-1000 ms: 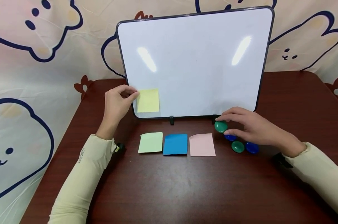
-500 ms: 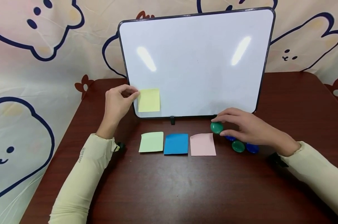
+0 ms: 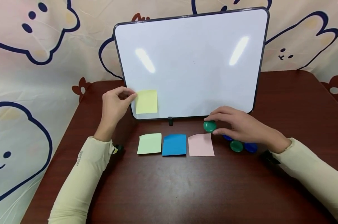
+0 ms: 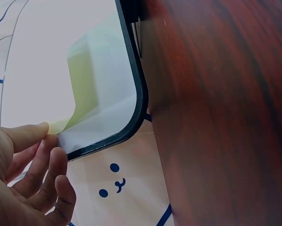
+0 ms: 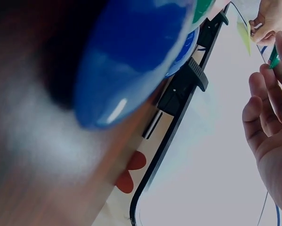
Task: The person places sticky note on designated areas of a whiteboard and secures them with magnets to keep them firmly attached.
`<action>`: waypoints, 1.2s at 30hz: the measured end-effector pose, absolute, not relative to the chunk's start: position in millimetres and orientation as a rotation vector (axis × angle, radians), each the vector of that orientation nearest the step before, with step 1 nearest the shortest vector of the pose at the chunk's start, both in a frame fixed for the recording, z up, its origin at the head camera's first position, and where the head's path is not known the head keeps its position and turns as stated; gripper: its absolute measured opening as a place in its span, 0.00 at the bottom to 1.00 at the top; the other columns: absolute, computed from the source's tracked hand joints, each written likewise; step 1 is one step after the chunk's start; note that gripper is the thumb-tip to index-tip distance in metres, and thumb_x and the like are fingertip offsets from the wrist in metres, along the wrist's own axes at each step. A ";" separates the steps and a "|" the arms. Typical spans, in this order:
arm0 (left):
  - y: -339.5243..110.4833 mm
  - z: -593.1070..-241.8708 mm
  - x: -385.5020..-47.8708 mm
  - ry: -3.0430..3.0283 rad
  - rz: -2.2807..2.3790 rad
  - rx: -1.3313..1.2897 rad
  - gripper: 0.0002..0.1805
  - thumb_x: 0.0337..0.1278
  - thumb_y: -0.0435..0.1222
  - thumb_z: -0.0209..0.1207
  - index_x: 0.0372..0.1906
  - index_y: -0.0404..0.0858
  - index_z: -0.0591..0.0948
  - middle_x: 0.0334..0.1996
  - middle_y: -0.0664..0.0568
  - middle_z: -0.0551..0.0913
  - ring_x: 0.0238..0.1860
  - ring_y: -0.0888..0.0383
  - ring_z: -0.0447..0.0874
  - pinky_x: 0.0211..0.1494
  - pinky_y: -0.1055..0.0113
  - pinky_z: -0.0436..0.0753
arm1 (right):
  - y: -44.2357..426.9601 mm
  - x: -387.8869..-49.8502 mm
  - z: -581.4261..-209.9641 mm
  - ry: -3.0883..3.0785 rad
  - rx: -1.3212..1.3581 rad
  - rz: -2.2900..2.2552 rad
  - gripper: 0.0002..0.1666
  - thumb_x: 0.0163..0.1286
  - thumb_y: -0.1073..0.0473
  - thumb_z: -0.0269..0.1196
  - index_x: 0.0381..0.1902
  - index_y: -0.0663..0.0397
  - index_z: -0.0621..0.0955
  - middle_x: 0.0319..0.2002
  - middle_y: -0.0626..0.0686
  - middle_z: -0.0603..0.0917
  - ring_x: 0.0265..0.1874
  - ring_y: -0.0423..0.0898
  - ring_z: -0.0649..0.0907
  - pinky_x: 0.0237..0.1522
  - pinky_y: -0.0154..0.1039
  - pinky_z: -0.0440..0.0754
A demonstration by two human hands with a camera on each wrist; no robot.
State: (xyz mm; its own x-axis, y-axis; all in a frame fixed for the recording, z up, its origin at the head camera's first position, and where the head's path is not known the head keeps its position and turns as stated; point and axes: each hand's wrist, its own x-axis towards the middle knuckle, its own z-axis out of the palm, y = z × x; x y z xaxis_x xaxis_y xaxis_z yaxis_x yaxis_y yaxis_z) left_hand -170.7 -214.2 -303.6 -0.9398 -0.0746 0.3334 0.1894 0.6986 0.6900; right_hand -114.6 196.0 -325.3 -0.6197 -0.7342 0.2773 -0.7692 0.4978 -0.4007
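My left hand (image 3: 113, 104) pinches the left edge of a yellow sticky note (image 3: 147, 102) at the lower left of a framed whiteboard (image 3: 191, 65). In the left wrist view, thumb and fingertip grip a corner of that note (image 4: 83, 80), which bends away from the board's surface. Just in front of the board's lower edge, a round green magnet (image 3: 209, 126) is held between the thumb and fingers of my right hand (image 3: 239, 126). The same magnet (image 5: 273, 59) shows only edge-on in the right wrist view.
Sticky notes in light green (image 3: 149, 143), blue (image 3: 174, 145) and pink (image 3: 201, 145) lie in a row before the board. Under and beside my right hand are another green magnet (image 3: 236, 146), a blue magnet (image 3: 250, 147) and a partly hidden blue one (image 3: 227, 137). A black clip (image 3: 170, 121) supports the board.
My right hand has carried the green magnet leftward, away from the other magnets, to above the pink note. The left hand keeps its pinch on the yellow note at the same spot.
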 end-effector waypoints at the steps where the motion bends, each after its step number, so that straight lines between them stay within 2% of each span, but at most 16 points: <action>1: -214.2 -303.6 -170.9 -2.572 -1.098 -0.093 0.12 0.61 0.41 0.66 0.44 0.39 0.88 0.38 0.42 0.88 0.36 0.55 0.80 0.34 0.80 0.74 | 195.3 -114.5 -325.2 -2.652 1.339 0.768 0.27 0.64 0.55 0.70 0.62 0.40 0.79 0.56 0.40 0.79 0.53 0.34 0.76 0.52 0.30 0.78; 13: -212.5 -301.8 -173.7 -2.551 -1.067 -0.096 0.12 0.61 0.41 0.67 0.45 0.38 0.88 0.39 0.43 0.89 0.36 0.55 0.81 0.36 0.82 0.74 | 184.6 -114.1 -321.7 -2.558 1.381 0.806 0.28 0.61 0.56 0.73 0.61 0.44 0.80 0.55 0.43 0.80 0.51 0.40 0.79 0.51 0.29 0.77; 23: -210.1 -302.9 -175.7 -2.528 -1.074 -0.116 0.12 0.61 0.40 0.66 0.44 0.38 0.88 0.39 0.42 0.89 0.36 0.54 0.81 0.36 0.82 0.74 | 175.3 -116.0 -323.8 -2.455 1.451 0.643 0.28 0.62 0.54 0.72 0.60 0.48 0.80 0.53 0.48 0.81 0.48 0.38 0.79 0.47 0.38 0.83; 36: -213.2 -308.7 -172.3 -2.545 -1.041 -0.088 0.11 0.61 0.40 0.66 0.44 0.39 0.88 0.39 0.45 0.89 0.35 0.57 0.81 0.35 0.82 0.74 | 162.9 -118.3 -327.5 -2.394 1.508 0.638 0.29 0.61 0.56 0.73 0.60 0.50 0.80 0.52 0.48 0.82 0.50 0.42 0.81 0.50 0.40 0.83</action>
State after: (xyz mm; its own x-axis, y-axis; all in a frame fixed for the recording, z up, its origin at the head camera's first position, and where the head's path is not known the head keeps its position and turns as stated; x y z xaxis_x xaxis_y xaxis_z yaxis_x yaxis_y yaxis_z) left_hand -172.3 -213.2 -308.7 -0.9229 -0.0870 0.3752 0.2008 0.7224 0.6616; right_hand -118.3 162.9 -327.5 -0.4383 -0.7934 0.4225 -0.8984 0.3718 -0.2338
